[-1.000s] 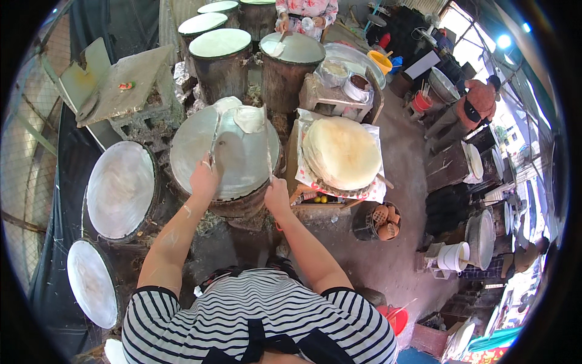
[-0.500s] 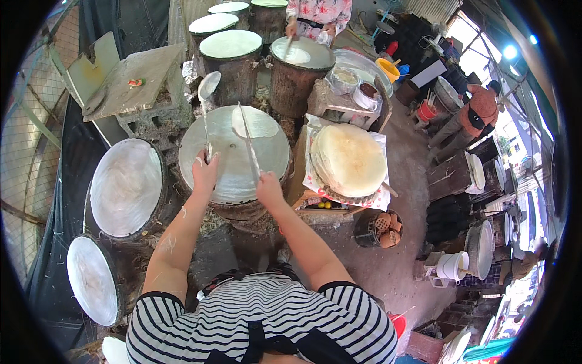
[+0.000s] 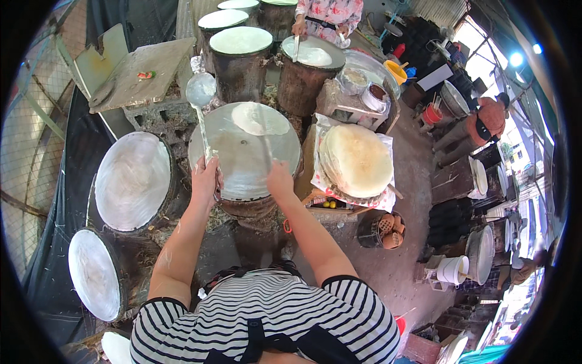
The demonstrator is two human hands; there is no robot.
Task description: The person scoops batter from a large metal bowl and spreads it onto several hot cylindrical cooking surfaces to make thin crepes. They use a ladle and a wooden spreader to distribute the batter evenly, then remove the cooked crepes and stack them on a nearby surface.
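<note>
Batter [image 3: 260, 118] has spread into a wider oval across the far part of the griddle [image 3: 233, 145]. The person's right hand [image 3: 280, 180], over the griddle's near right, is closed on a stick [image 3: 271, 148], blurred by motion. The left hand [image 3: 207, 177], at the griddle's near left, is clamped on a ladle [image 3: 200, 91], its bowl beyond the rim. Right of the griddle, flatbreads [image 3: 356, 159] lie stacked.

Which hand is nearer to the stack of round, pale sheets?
The right hand: it is by the right side of the griddle, left of the stack. The left hand is farther, at the griddle's left side, holding a ladle.
</note>
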